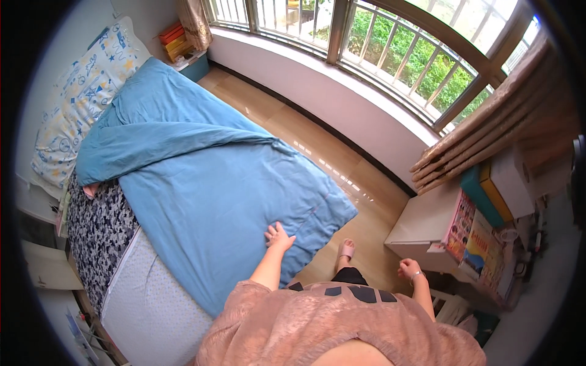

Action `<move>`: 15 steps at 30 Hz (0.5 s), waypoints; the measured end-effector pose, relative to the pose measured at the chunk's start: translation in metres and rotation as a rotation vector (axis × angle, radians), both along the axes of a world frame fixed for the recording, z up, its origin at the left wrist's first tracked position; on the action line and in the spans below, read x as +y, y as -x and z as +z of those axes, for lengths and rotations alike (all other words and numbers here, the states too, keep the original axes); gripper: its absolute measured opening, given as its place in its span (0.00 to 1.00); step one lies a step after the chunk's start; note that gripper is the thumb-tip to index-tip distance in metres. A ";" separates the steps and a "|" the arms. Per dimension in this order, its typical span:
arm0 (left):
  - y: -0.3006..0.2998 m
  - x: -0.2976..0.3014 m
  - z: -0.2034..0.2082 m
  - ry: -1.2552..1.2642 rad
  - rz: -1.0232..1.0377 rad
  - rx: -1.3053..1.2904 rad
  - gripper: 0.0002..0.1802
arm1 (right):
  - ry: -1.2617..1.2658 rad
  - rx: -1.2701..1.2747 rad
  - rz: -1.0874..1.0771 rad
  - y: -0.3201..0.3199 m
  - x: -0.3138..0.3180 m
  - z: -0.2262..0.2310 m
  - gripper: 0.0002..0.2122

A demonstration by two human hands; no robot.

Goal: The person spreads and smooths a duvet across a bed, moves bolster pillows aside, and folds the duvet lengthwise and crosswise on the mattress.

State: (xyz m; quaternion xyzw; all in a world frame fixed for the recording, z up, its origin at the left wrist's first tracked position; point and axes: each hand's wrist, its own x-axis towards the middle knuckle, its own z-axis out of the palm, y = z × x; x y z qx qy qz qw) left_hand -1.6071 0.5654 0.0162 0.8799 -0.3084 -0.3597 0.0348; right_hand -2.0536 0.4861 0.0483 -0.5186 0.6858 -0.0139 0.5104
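Note:
A blue quilt [201,195] covers much of the bed, with its far part folded over in a long diagonal crease. My left hand [279,236] is at the quilt's near right part, palm down with fingers spread and nothing held. Out to the right, away from the bed, my right hand [409,268] hangs beside the white cabinet. Its fingers are loosely curled in, and no object shows in them. Under the quilt, a dark patterned sheet [101,235] and a pale dotted mattress cover [152,299] are exposed on the left. A patterned pillow [85,104] lies at the bed's head.
A white cabinet [421,226] with books and boxes on top stands at right. Brown curtains [488,116] hang beside the barred window [403,55]. A wooden floor [293,146] strip runs between bed and wall. Orange boxes [174,39] sit at the far corner.

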 end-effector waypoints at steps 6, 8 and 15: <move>0.011 -0.052 -0.016 -0.473 0.189 0.009 0.52 | -0.082 0.142 -0.089 0.062 -0.062 0.014 0.08; 0.012 -0.062 -0.026 -0.595 0.255 -0.047 0.54 | -0.111 0.139 -0.077 0.057 -0.091 0.023 0.08; 0.006 -0.086 -0.037 -0.695 0.317 -0.045 0.56 | 0.019 0.107 0.375 -0.025 -0.221 0.005 0.10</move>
